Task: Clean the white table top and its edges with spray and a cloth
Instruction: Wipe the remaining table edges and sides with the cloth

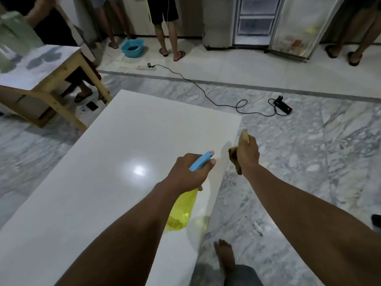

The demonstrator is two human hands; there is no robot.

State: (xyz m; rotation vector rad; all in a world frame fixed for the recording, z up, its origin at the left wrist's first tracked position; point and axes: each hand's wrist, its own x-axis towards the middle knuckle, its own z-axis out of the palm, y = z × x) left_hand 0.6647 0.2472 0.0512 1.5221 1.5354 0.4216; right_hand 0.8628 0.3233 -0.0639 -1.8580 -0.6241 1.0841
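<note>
Head view looks down along the white table top (123,151), which fills the lower left and middle of the frame. Its long axis runs from the bottom left up toward the centre. The table's right edge (216,193) runs along that same line, from the bottom middle up to the far corner right of centre.

The left hand (189,172) is curled round the neck of the spray bottle (181,211), with a finger over the blue trigger head. It holds the bottle above the table top, just inside the right edge. The yellow body hangs toward the person and the nozzle points to the upper right, across the edge toward the other hand.

The right hand (247,155) is closed around a bunched tan cloth (244,137). It sits just outside the edge near the far corner, over the marble floor (309,162). Whether the cloth touches the side face of the table cannot be told from this angle.

The right hand is clearly nearer the edge, and the cloth lies alongside it. A wipe would therefore most likely travel along the edge's length, toward the person or out to the far corner. The nozzle's aim suggests that this stretch of edge is the target. A careless squeeze could wet the right hand rather than the table.
</note>
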